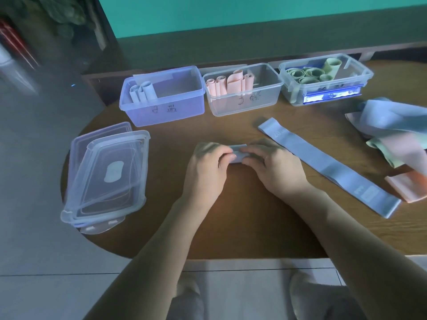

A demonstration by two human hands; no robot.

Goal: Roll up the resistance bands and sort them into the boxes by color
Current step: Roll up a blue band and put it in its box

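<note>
Three clear plastic boxes stand in a row along the far side of the round brown wooden table (242, 215). The left, blue-tinted plastic box (182, 107) holds a few rolled blue bands (142, 91) standing upright in its far left corner. The middle clear plastic box (258, 103) holds rolled and loosely folded pink bands (230, 85) along its far wall. The right clear plastic box (291, 93) holds several rolled green bands (310, 75), and a blue strip shows along its near wall. On the near left part of the table lies a stack of clear plastic lids (106, 176).

A small blue band roll (238, 153) sits at the middle of the table, its long axis running left to right. The left hand (205, 168) pinches its left end with curled fingers, and the right hand (275, 166) grips its right end in the same way, so the roll lies between the two hands, partly hidden by the fingers.

Just right of the right hand, a flat blue resistance band (332, 167) lies stretched out, its long axis running from far left to near right. Further right sits a loose pile of blue, pink and green bands (392, 139), reaching the table's right side
</note>
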